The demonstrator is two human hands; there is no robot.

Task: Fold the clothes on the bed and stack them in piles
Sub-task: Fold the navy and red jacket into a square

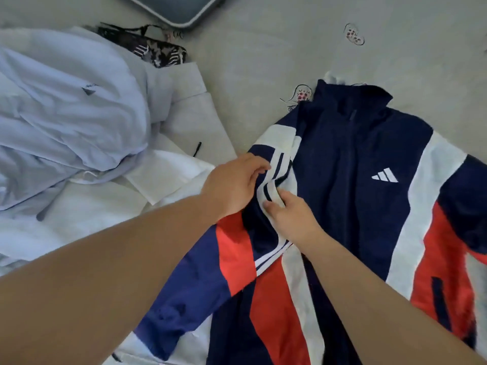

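A navy, white and red track jacket (350,164) lies front up on the bed, collar pointing away from me, a white three-stripe logo on its chest. Its left sleeve is folded in over the body. My left hand (234,185) grips the striped white part of that sleeve near the shoulder. Just to the right, my right hand (290,214) pinches the same striped fabric between thumb and fingers. A pale blue hoodie (66,106) lies crumpled at the left on top of white garments (168,177).
A grey folded garment (195,111) and a black patterned cloth (147,46) lie behind the hoodie. A dark blue-grey cushion (181,9) sits at the top edge. The beige bedsheet (290,43) with small embroidered motifs stretches behind the jacket.
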